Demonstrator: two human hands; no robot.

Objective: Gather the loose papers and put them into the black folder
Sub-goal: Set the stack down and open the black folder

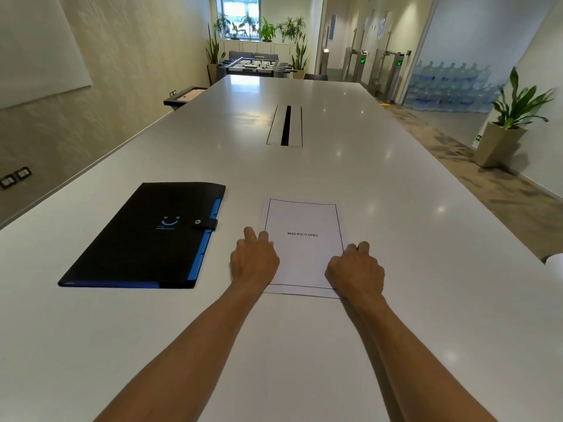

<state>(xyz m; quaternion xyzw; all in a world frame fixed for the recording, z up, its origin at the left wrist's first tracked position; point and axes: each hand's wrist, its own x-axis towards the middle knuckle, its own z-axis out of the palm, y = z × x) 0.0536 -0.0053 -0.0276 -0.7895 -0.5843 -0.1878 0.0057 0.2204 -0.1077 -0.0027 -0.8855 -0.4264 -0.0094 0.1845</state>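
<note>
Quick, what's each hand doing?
Left hand: fingers curled, touching the white printed papers, not visibly gripping.
Right hand: same, opposite edge.

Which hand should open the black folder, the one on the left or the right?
Probably the left hand. It rests at the papers' left edge, nearest the black folder, whose snap strap faces it. The right hand sits across the papers, farther away.
</note>
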